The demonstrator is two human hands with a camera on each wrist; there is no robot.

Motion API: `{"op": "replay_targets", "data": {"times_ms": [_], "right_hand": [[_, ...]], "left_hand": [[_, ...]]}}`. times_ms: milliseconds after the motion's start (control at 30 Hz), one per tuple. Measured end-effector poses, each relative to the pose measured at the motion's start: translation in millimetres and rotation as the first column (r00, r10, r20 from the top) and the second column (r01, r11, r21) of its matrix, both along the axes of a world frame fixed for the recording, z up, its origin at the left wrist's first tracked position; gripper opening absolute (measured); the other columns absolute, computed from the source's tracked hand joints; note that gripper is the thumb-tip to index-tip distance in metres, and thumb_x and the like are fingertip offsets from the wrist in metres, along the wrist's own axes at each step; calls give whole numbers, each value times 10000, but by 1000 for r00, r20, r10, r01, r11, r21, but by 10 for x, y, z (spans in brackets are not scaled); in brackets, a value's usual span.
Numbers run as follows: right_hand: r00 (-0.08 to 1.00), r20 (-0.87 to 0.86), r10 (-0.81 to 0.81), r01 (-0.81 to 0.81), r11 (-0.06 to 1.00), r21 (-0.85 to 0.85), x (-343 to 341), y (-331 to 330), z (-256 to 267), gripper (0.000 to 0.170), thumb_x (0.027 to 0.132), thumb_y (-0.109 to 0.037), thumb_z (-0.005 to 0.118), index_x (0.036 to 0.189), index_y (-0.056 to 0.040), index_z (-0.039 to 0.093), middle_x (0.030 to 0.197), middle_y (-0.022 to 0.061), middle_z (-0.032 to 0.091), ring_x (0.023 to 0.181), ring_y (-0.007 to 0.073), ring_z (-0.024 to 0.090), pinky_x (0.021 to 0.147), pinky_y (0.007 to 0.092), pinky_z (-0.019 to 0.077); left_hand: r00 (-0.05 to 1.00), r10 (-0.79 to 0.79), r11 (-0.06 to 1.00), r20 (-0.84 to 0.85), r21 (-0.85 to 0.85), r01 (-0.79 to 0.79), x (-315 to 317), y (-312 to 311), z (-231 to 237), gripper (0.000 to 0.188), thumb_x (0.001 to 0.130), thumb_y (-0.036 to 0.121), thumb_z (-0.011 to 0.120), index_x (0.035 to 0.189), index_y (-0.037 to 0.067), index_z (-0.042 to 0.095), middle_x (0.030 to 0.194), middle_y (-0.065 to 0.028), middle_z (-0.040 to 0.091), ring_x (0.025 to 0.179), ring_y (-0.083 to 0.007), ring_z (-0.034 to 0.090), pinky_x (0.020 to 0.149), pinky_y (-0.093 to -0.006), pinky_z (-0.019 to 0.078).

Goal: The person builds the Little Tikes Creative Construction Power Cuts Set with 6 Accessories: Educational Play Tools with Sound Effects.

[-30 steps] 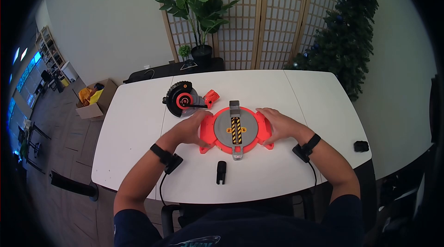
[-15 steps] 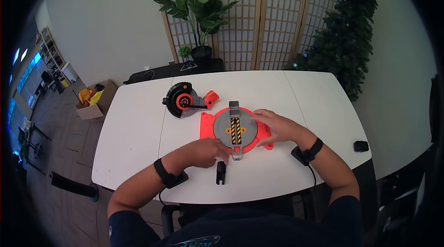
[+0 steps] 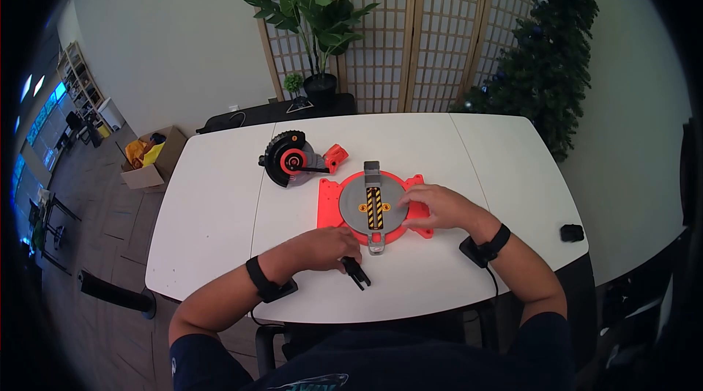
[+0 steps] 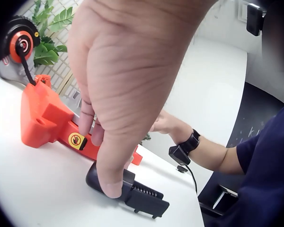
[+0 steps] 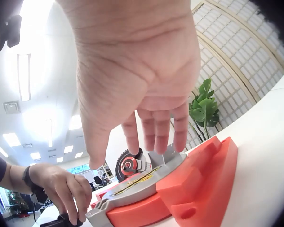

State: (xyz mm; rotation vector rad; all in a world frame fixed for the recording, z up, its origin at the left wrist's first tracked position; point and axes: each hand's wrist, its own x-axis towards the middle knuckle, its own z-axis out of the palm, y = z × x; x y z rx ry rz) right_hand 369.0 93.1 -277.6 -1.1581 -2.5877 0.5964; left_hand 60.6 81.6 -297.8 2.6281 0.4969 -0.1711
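Note:
An orange-red base with a round grey disc (image 3: 354, 208) lies flat on the table, a yellow-black striped strip across its middle. My left hand (image 3: 322, 250) pinches the rear end of a small black part (image 3: 357, 274) in front of the base. In the left wrist view the thumb lies along that black part (image 4: 146, 198). My right hand (image 3: 444, 208) hovers at the base's right side, fingers spread and loosely bent, holding nothing; in the right wrist view the hand (image 5: 139, 94) hangs over the orange end of the base (image 5: 203, 184).
A black toothed wheel with an orange hub and a grey arm (image 3: 285, 159) rests behind the base to the left. A small black object (image 3: 572, 233) sits at the white table's (image 3: 198, 208) right edge. A potted plant (image 3: 320, 87) stands behind the table.
My left hand has left the base's left side and taken hold of the black part, which has turned so its front end points rightward. My right hand has shifted slightly off the base's edge.

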Motion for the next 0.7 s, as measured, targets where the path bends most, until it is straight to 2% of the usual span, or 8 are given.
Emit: {"op": "replay_targets", "data": {"times_ms": [167,200,267,300,367,500,633,700], "right_hand": [[993,-117,19,-28,997,-74,-33,15,22,363,894,-297,735,1140,-40,659,993,75,715,903,225,682,830,323,544],[987,-161,30,-44,996,-84,-66,14,23,371,907,-292,725,1160,-33,647,962,73,718,874,214,686,808,309,547],[967,-254,-5,-35,988,-152,-161,-22,28,416,916,-301,718,1204,-21,612,1001,92,708,890,209,683,805,307,545],[938,-342,-46,-32,975,-220,-218,-48,45,462,925,-310,712,1247,-8,577,1041,110,697,906,203,679,801,305,544],[918,-390,-74,-26,969,-245,-351,-118,142,500,942,-320,692,1289,3,533,1089,127,675,921,202,677,801,309,545],[872,-480,-98,-17,973,-229,-526,-136,140,477,1008,-328,595,1303,24,465,1169,159,614,936,213,670,798,334,552],[848,-519,-111,54,991,-124,-658,-85,18,379,1048,-302,513,1229,29,475,1112,152,614,917,203,668,769,325,558],[783,-582,-220,58,957,-284,-703,-117,64,321,1062,-270,474,1180,29,470,1059,139,615,874,179,668,721,301,564]], "left_hand": [[949,176,982,263,-117,-150,-29,88,83,378,822,168,787,1170,100,657,1123,-65,671,1087,-290,612,955,-402,506],[908,288,953,303,-182,-241,-32,125,102,382,839,154,777,1187,83,636,1106,-81,664,1084,-253,616,928,-376,515],[812,515,833,276,-385,-398,14,125,352,372,885,132,748,1212,36,598,1071,-78,641,1026,-148,610,886,-318,517],[811,515,833,276,-385,-398,31,161,332,372,885,132,748,1212,36,598,1071,-78,641,1026,-148,610,886,-318,517],[659,604,788,447,-460,-410,55,274,212,348,905,130,734,1203,19,591,1052,-44,621,967,-111,591,880,-296,507],[577,626,767,525,-549,-332,177,315,258,325,915,140,735,1158,20,556,1035,-19,615,939,-98,587,857,-283,501],[557,633,764,537,-546,-343,270,323,268,323,907,146,748,1127,28,543,1028,-17,616,925,-98,596,836,-278,504],[536,615,788,577,-467,-401,300,339,245,330,886,143,770,1102,34,545,1018,-22,618,911,-99,605,794,-264,505]]}}
